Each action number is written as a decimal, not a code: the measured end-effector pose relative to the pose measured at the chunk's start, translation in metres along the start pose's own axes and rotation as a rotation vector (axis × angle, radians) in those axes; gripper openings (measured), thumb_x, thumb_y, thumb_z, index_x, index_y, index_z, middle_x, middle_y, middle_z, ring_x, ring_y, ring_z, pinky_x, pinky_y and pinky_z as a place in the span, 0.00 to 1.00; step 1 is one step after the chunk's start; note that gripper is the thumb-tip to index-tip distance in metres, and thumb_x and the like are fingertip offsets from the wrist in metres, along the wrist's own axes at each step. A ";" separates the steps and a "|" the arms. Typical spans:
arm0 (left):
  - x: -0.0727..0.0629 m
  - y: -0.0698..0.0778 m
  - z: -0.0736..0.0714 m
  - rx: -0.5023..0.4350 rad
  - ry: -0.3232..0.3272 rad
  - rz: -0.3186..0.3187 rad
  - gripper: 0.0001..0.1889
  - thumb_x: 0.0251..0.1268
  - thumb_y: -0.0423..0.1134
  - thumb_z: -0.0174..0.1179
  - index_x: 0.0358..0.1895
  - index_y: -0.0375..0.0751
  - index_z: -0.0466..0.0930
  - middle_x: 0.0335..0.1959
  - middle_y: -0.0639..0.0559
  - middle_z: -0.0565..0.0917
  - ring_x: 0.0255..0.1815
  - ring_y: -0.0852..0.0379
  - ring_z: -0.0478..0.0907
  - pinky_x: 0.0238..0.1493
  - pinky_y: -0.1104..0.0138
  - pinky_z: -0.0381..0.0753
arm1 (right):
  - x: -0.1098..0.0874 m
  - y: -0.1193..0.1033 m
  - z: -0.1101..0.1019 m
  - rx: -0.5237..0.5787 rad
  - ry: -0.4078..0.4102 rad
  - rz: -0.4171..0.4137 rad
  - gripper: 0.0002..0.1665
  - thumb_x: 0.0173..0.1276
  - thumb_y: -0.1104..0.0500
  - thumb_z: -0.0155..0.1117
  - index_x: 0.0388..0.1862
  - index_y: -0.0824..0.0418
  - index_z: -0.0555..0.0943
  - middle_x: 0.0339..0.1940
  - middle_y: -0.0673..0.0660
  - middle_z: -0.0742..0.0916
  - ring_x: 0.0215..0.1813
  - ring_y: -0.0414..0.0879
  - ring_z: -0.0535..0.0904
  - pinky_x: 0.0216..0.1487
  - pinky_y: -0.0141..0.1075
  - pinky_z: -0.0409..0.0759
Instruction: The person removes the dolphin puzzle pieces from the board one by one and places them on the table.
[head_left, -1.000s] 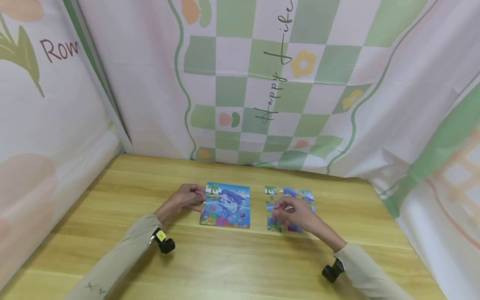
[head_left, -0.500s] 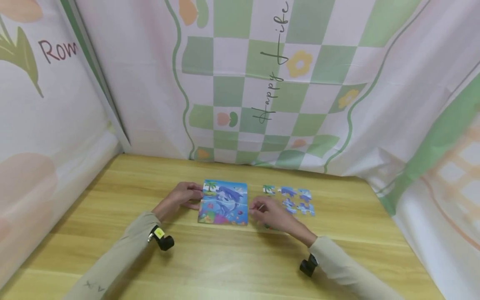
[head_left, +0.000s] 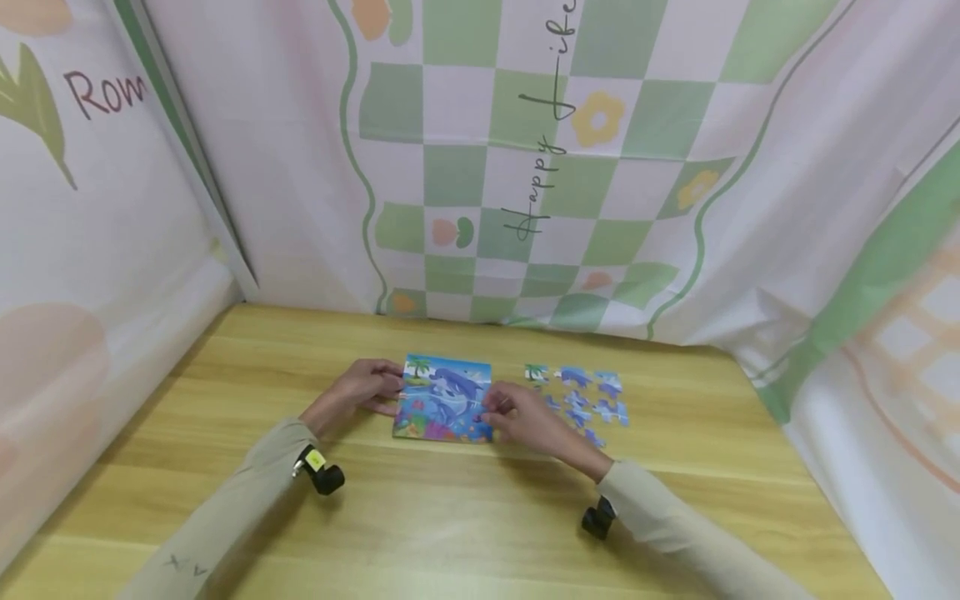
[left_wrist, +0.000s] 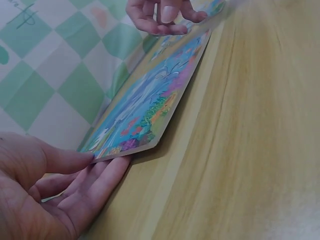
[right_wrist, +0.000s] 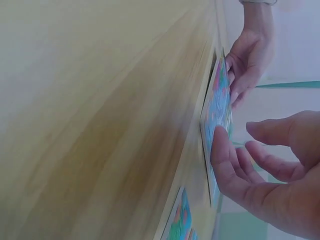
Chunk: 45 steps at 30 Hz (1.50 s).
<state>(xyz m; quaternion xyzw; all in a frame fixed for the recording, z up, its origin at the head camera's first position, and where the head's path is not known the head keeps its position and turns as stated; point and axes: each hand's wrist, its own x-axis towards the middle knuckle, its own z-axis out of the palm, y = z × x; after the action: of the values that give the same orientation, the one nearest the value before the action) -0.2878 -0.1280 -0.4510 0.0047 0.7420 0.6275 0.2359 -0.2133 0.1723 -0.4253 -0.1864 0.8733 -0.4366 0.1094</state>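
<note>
A square puzzle board (head_left: 442, 398) printed with dolphins, a palm and coral lies on the wooden table. At its left edge my left hand (head_left: 367, 385) pinches it; in the left wrist view the thumb lies at the top edge of the board (left_wrist: 145, 112) and the fingers reach beneath. My right hand (head_left: 525, 417) hovers at the board's right edge, fingers bent. In the right wrist view this hand (right_wrist: 272, 180) shows a gap between thumb and fingers, with nothing held. Loose jigsaw pieces (head_left: 576, 377) with a matching picture lie to the right, some hidden behind the right hand.
The wooden table (head_left: 450, 533) extends in front of the board. A white and green checked curtain (head_left: 517, 183) hangs at the table's back edge, and printed cloth (head_left: 97, 250) closes off the left side. A small black camera (head_left: 598, 518) is worn on the right wrist.
My right hand has moved left from above the loose jigsaw pieces to the board's right edge, uncovering several pieces. The left hand stays at the board's left edge.
</note>
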 end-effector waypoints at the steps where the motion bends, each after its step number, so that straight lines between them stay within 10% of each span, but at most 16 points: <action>1: 0.000 0.000 0.000 -0.004 -0.002 0.000 0.24 0.75 0.27 0.57 0.71 0.24 0.69 0.53 0.34 0.84 0.39 0.55 0.86 0.43 0.62 0.95 | 0.001 -0.001 0.001 0.003 0.011 0.000 0.06 0.74 0.68 0.66 0.47 0.68 0.81 0.43 0.61 0.88 0.45 0.51 0.85 0.37 0.35 0.93; 10: 0.002 -0.007 -0.002 -0.043 -0.027 0.013 0.25 0.75 0.26 0.58 0.71 0.23 0.68 0.53 0.33 0.84 0.40 0.54 0.86 0.43 0.61 0.96 | 0.004 -0.005 0.009 -0.124 -0.014 -0.089 0.18 0.68 0.64 0.74 0.55 0.68 0.82 0.51 0.65 0.83 0.47 0.52 0.83 0.41 0.30 0.88; 18: 0.001 -0.009 -0.005 -0.056 -0.054 0.019 0.25 0.75 0.27 0.58 0.72 0.23 0.68 0.54 0.32 0.84 0.40 0.52 0.87 0.43 0.61 0.95 | 0.007 -0.002 0.016 -0.175 -0.017 0.001 0.29 0.67 0.58 0.77 0.63 0.66 0.79 0.51 0.60 0.78 0.43 0.45 0.77 0.41 0.31 0.84; 30: 0.003 -0.011 -0.007 -0.082 -0.055 0.014 0.25 0.75 0.27 0.58 0.72 0.24 0.68 0.49 0.37 0.85 0.37 0.53 0.88 0.43 0.61 0.95 | 0.015 -0.009 0.020 -0.257 -0.047 -0.008 0.25 0.68 0.60 0.76 0.58 0.66 0.77 0.53 0.63 0.79 0.50 0.53 0.76 0.51 0.48 0.85; 45: 0.003 -0.011 -0.008 -0.062 -0.053 0.018 0.25 0.77 0.28 0.56 0.73 0.24 0.67 0.49 0.40 0.84 0.39 0.55 0.87 0.44 0.61 0.95 | 0.019 -0.012 0.022 -0.231 -0.013 0.083 0.26 0.61 0.62 0.81 0.51 0.67 0.75 0.46 0.60 0.82 0.46 0.50 0.77 0.51 0.46 0.88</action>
<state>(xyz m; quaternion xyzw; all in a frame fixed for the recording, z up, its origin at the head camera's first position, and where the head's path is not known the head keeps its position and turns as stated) -0.2900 -0.1366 -0.4614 0.0207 0.7157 0.6520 0.2496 -0.2205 0.1420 -0.4295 -0.1642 0.9240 -0.3272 0.1108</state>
